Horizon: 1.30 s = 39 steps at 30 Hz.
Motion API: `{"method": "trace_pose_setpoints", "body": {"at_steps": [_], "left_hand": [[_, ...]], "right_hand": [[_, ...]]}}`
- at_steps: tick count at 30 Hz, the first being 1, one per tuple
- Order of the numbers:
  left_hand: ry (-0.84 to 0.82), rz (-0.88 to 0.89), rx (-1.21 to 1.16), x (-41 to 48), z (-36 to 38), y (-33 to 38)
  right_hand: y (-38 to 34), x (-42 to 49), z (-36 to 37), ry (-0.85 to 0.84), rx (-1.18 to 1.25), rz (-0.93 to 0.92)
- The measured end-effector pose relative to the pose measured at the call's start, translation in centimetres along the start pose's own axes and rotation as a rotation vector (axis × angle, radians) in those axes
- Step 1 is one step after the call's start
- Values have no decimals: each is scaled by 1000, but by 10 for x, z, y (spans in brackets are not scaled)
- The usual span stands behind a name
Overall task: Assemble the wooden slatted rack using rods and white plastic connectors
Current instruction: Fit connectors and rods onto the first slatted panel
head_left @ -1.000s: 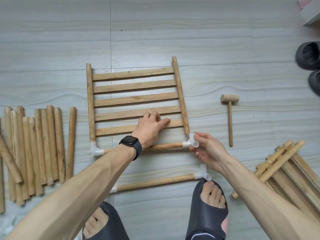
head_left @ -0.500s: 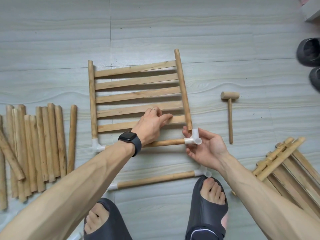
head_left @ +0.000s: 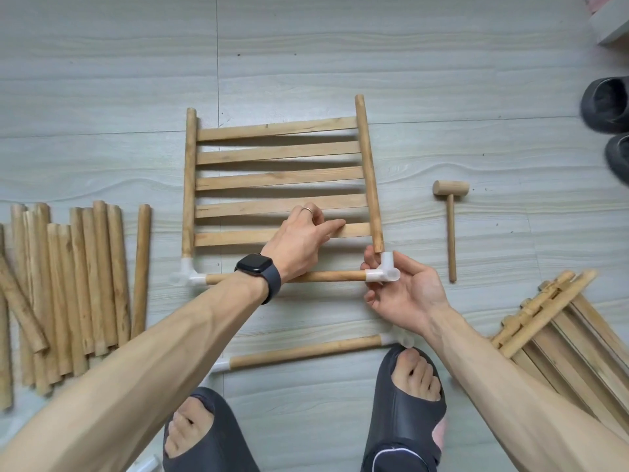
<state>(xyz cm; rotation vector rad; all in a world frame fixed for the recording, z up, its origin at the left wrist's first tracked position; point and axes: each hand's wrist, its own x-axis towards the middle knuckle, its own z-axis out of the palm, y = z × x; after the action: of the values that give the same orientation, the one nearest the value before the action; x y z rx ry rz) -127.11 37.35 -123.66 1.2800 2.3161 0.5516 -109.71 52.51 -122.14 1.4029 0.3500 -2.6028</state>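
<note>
A wooden slatted panel (head_left: pixel 279 178) lies on the floor, its right side raised off the tiles. My left hand (head_left: pixel 299 243) grips the nearest slat. A rod (head_left: pixel 326 276) runs along the panel's near edge between two white plastic connectors. The left connector (head_left: pixel 187 272) sits on the panel's left side rod. My right hand (head_left: pixel 398 287) holds the right connector (head_left: pixel 384 267), with the right side rod's (head_left: pixel 369 172) lower end entering its top socket. A second rod (head_left: pixel 306 352) with white connectors at both ends lies closer to my feet.
Several loose rods (head_left: pixel 75 287) lie in a row at the left. A small wooden mallet (head_left: pixel 451 219) lies right of the panel. More slatted panels (head_left: pixel 571 328) are stacked at the right. Dark slippers (head_left: pixel 609 110) sit at the far right. My sandalled feet (head_left: pixel 405 396) stand below.
The panel's right side has lifted off the floor. My right hand turned palm up and raised the right connector, whose top socket now meets the right side rod's end.
</note>
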Motion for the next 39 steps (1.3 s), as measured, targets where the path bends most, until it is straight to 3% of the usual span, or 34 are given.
{"method": "trace_pose_setpoints", "body": {"at_steps": [10,14,16,18,20,22,24,27,33,36,37,39], "left_hand": [[54,-129,-95,-19,5,8],[364,-172,-154,-59,-27,-9],[575,-362,-223,-88,-51,-36],[690,-659,-278,-117,-70,-65],[602,-964,-402,-138,-78,-87],[352,-1100,-688,-149,-72,-95],[239,-1098,-901,-155,-57,-93],[282,-1094,-998,-161,-39,-84],[204,-1111,-1324,-174,-30,-85],[115,-1045,-1241,-170,-29,-84],[127,-1019,-1189,-169,-28,-81],[240,-1025,-1299,-169,-21,-73]], "right_hand": [[6,15,8,187,-109,-29],[-3,15,8,227,-197,-16],[-8,12,11,237,-236,-21],[-10,9,14,234,-253,-35],[-9,5,15,206,-248,-47],[-4,1,14,186,-264,-57],[3,-3,10,235,-358,-75],[4,-8,4,333,-430,-69],[-8,-14,-6,382,-506,23],[-6,-9,-2,391,-537,60],[-4,-7,0,404,-541,72],[0,-3,3,420,-545,90]]}}
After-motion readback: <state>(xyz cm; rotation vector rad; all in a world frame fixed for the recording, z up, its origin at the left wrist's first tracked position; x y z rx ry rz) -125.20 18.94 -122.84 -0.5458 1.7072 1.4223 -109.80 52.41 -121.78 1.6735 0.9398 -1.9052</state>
